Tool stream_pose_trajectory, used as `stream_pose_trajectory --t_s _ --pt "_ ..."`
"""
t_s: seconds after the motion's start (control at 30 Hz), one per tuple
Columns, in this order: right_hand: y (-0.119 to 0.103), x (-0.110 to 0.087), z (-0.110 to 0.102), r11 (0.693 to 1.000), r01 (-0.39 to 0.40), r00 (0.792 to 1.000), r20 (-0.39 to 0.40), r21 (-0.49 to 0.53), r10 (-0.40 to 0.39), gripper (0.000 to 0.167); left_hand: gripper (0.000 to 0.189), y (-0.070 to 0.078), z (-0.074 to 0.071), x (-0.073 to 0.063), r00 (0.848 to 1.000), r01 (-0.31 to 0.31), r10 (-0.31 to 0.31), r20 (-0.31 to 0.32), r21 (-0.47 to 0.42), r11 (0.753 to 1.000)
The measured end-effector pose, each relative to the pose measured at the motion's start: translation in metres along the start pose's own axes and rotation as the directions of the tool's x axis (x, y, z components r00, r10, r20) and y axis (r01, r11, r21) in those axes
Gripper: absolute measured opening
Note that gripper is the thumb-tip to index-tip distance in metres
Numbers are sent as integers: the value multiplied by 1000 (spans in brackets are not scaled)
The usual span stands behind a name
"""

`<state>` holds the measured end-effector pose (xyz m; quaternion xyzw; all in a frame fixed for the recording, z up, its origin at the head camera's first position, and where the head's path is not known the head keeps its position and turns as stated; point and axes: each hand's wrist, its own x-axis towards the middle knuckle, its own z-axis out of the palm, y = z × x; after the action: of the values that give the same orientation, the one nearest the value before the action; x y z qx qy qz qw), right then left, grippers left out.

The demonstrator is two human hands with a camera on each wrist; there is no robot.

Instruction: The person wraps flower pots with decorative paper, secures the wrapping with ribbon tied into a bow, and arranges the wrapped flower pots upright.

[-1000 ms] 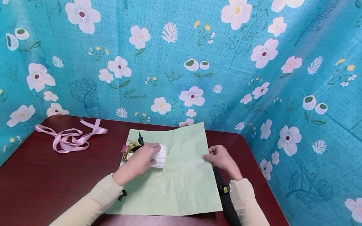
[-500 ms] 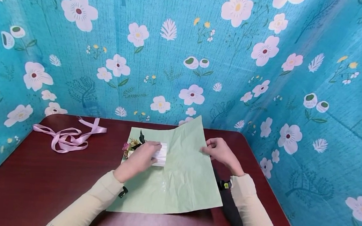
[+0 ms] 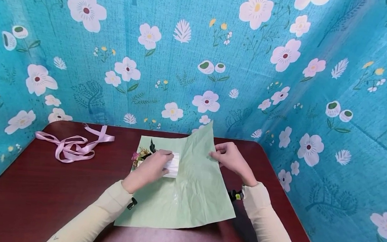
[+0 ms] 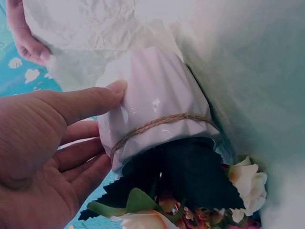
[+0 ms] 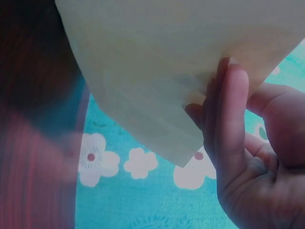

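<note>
A white ribbed flower pot (image 4: pixel 157 95) with brown twine (image 4: pixel 162 125) round it lies on its side on a light green sheet of wrapping paper (image 3: pixel 153 208). Artificial flowers (image 4: pixel 248 186) and dark leaves (image 4: pixel 190 171) come out of its mouth, toward the left in the head view. My left hand (image 3: pixel 151 169) holds the pot, thumb on one side and fingers on the other. My right hand (image 3: pixel 231 159) pinches the paper's right edge, which is lifted off the table and slopes up. In the right wrist view the right hand's fingers (image 5: pixel 233 95) lie against the paper.
A loose pink ribbon (image 3: pixel 73 148) lies in loops at the table's back left. Dark red tabletop (image 3: pixel 40 196) surrounds the paper. A blue floral curtain (image 3: pixel 184 60) hangs behind the table and along its sides.
My right hand has moved up and to the left, lifting the paper's right edge and bending it toward the pot. The left hand stays on the pot.
</note>
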<state>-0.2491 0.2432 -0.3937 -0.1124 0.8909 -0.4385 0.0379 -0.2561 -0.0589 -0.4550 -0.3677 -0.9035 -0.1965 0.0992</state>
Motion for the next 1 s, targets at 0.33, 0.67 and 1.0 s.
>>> stream_pose_trajectory --t_s 0.33,0.67,1.0 --pt "-23 10 11 997 82 997 14 6 -82 21 41 0 -1 -2 999 -35 35 0 31 999" --pt "-50 24 29 989 150 987 48 12 -151 14 42 0 -4 -2 1000 -20 20 13 2 1000" --pt "-65 34 48 976 215 972 86 30 -217 15 44 -1 -1 -2 1000 15 -15 10 -53 999"
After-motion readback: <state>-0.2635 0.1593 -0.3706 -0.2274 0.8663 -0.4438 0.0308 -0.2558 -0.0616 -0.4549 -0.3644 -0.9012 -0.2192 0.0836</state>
